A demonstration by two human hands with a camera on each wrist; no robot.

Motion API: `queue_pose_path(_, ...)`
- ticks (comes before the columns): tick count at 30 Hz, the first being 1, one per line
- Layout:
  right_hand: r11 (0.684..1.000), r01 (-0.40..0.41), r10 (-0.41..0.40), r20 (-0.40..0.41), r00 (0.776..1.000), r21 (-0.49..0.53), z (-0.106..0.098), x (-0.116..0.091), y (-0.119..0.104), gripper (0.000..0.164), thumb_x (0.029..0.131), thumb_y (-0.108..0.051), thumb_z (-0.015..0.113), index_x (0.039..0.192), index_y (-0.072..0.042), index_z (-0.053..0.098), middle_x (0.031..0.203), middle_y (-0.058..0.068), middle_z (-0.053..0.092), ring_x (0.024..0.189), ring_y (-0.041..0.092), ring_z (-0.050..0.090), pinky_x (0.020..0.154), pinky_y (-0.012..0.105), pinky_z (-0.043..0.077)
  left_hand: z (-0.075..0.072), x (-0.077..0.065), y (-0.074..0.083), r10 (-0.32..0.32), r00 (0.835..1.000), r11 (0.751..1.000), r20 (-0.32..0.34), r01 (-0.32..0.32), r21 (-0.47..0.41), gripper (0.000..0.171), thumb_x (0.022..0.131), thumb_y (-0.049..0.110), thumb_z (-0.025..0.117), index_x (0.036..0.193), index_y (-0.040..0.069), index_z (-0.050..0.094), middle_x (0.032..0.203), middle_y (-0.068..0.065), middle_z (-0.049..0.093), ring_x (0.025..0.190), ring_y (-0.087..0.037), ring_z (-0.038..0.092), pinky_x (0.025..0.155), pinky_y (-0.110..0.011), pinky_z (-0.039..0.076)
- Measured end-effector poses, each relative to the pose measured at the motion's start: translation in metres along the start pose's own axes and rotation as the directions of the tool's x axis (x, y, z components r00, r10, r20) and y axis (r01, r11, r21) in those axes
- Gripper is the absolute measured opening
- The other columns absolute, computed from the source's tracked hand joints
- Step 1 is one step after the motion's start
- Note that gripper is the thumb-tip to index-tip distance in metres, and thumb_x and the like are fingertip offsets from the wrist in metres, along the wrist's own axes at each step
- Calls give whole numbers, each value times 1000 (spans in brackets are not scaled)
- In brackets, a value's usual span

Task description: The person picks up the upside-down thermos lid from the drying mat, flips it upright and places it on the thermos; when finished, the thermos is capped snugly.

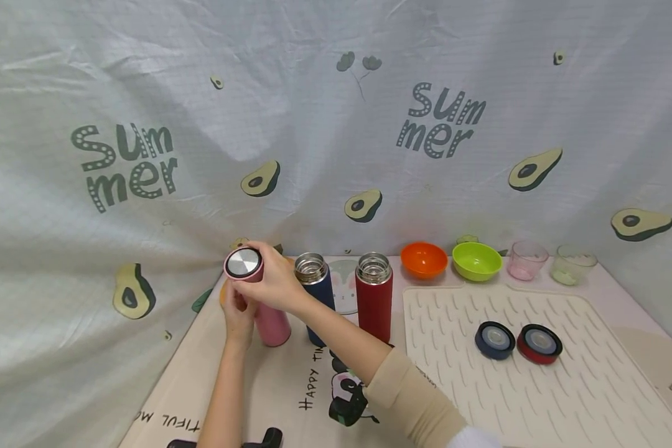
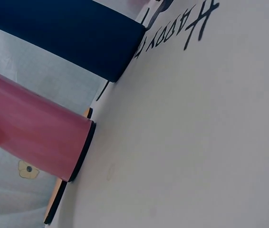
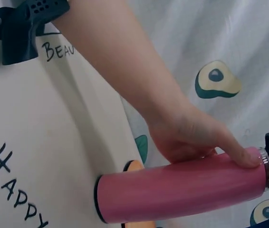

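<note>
A pink thermos bottle (image 1: 272,326) stands near the left edge of the table. My left hand (image 1: 239,317) grips its upper body, the thumb lying along the side below the neck in the right wrist view. My right hand (image 1: 274,274) holds the pink lid (image 1: 243,262) with its silver top over the bottle's mouth. A strip of the metal neck (image 3: 266,166) shows between lid and body. Just right of it stand a dark blue thermos bottle (image 1: 320,295) and a red thermos bottle (image 1: 374,311), both without lids.
On the ridged cream mat (image 1: 453,398) lie a navy lid (image 1: 495,340) and a red lid (image 1: 540,344). Along the back stand an orange bowl (image 1: 424,261), a green bowl (image 1: 477,262), a pink cup (image 1: 527,261) and a greenish cup (image 1: 572,266). A printed curtain (image 1: 313,124) hangs behind the table.
</note>
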State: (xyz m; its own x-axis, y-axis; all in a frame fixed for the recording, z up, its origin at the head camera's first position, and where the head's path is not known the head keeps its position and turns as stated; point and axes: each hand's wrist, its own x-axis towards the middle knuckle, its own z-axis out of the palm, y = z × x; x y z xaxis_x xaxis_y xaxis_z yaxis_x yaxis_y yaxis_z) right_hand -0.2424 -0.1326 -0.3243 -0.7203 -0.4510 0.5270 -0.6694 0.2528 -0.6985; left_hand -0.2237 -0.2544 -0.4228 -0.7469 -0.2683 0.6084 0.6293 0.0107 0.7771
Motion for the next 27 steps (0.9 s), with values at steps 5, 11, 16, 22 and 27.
queue_pose_path(5, 998, -48, 49, -45, 998, 41, 4, 3, 4, 68, 74, -26, 75, 131, -6, 43, 118, 7, 54, 103, 12, 53, 82, 21, 43, 1, 0, -1, 17, 999, 999, 35, -15, -44, 47, 87, 16, 62, 130, 13, 41, 120, -1, 51, 103, -13, 48, 84, -20, 42)
queue_pose_path(11, 993, -59, 65, -58, 996, 103, 10, 4, 8, 68, 75, -24, 75, 131, -5, 42, 119, 8, 52, 102, 12, 53, 80, 18, 44, 0, 0, -1, 16, 999, 999, 39, -15, -37, 49, 87, 14, 63, 130, 13, 40, 120, -1, 51, 106, -14, 48, 86, -21, 42)
queue_pose_path(16, 990, -74, 83, -75, 994, 121, 13, 4, 7, 67, 75, -22, 74, 131, -6, 42, 119, 9, 51, 101, 13, 52, 80, 19, 44, -2, 0, -1, 11, 999, 1000, 39, -10, -28, 52, 87, 17, 64, 132, 12, 39, 121, -1, 51, 106, -14, 48, 87, -21, 41)
queue_pose_path(22, 978, -124, 137, -68, 988, 168, 15, 4, 8, 67, 76, -20, 71, 133, -7, 39, 121, 10, 49, 101, 14, 52, 80, 20, 44, -4, -1, 1, -27, 999, 1000, 43, 27, 2, 55, 89, 14, 60, 137, 10, 34, 126, -1, 47, 111, -15, 45, 90, -20, 39)
queue_pose_path(27, 971, -140, 155, -67, 986, 192, 18, 2, 14, 67, 75, -20, 74, 131, -6, 40, 119, 10, 50, 101, 14, 52, 80, 20, 45, -2, -2, 2, -21, 999, 1000, 37, 20, 19, 50, 88, 9, 59, 133, 10, 37, 121, 1, 50, 106, -13, 48, 87, -19, 41)
